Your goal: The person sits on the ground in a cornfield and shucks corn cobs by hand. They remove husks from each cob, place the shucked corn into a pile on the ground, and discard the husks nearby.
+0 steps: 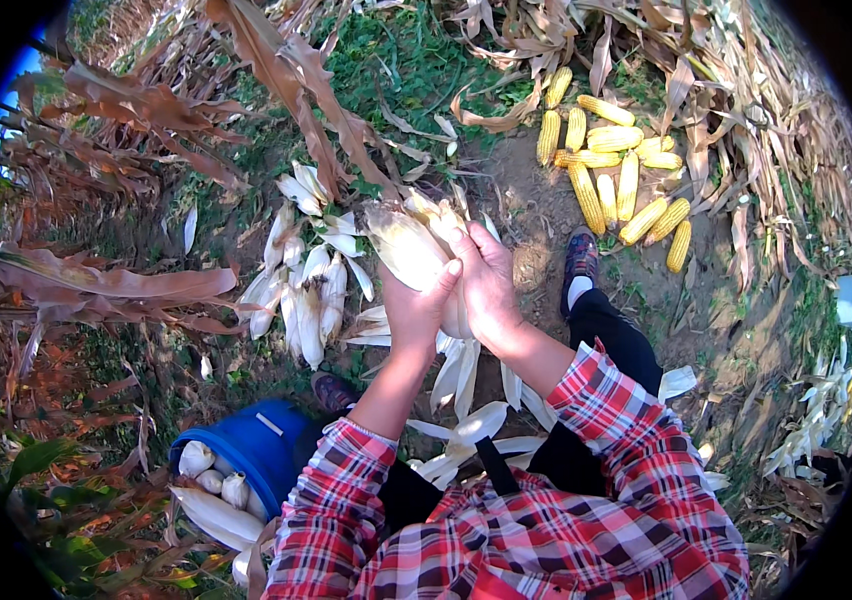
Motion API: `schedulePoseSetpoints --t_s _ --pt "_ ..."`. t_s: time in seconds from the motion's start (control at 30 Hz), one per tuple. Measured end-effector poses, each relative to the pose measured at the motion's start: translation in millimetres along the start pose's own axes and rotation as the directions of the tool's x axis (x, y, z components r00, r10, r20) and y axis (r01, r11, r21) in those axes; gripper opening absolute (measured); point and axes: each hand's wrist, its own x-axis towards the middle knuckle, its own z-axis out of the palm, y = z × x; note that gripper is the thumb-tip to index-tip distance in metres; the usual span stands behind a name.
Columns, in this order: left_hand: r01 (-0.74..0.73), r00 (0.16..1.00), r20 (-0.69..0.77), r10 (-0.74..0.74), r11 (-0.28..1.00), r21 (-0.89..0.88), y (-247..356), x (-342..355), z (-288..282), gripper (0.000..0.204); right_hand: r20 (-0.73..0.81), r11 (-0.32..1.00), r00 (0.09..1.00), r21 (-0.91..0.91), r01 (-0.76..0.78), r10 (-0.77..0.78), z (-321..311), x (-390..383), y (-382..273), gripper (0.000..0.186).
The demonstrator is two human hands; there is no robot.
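over the ground [536, 205], left of the yellow cobs [628, 185], a pale-husked ear [404, 250] is held, fingers curled, by left hand [414, 312] and right hand [489, 287]; firm steadying is probably best while husk is parted.

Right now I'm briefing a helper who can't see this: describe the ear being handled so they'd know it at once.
Find the red plaid shirt and follow its sleeves up to the left hand and right hand. Between them is a pale-husked ear. Unlike the pale ears lying loose to its left, it is held up in both hands.
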Motion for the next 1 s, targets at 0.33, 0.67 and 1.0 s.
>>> schedulePoseSetpoints --t_s 0.33,0.67,1.0 --pt "0.36 0.87 -0.177 -0.46 0.838 -0.409 -14 27 -45 0.045 0.207 0.987 0.966 -0.089 -0.135 0.151 2 -1 -38 0.022" --pt "0.132 0.804 -0.386 -0.453 0.768 -0.627 23 63 -97 0.053 0.504 0.924 0.776 -0.171 -0.341 0.38 -22 -2 -53 0.026" --pt "0.164 0.873 -0.222 -0.435 0.689 -0.706 33 50 -70 0.052 0.501 0.846 0.788 -0.532 -0.045 0.357 -19 -10 -28 0.087"
